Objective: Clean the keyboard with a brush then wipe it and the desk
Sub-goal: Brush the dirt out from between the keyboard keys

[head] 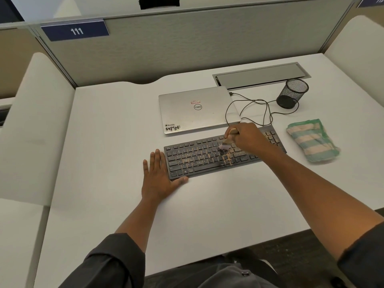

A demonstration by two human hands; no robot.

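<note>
Right hand (248,137) curls round the wooden handle of a small brush (228,138), fingers and thumb closed on the shaft, with the bristle end down on the keys right of the keyboard's middle. Left hand (158,175) lies flat with fingers spread on the desk (104,142), its thumb against the near left corner of the keyboard (207,159), apparently to steady it. The keyboard sits slightly askew in front of a closed laptop (197,109); pale crumbs or dust show on the keys around the bristles.

Handling, as judged: the brush looks light and stiff in the handle, soft at the tip, and is best held low on the shaft for control. The keyboard appears thin, rigid and light enough to slide on the smooth desk, so bracing it at a corner or edge suits it; its keycaps could catch or lift under hard strokes. The folded striped cloth (312,140), lying right of the keyboard and apart from it, looks soft and limp and would be gathered in the palm.

Hidden or unclear: the right hand covers part of the handle and the keys beneath it; the bristles are blurred; the key legends are too small to read; the cable (249,107) runs from the laptop's side towards the keyboard, its end out of sight behind the hand. A mesh cup (292,93) stands behind the cloth.
</note>
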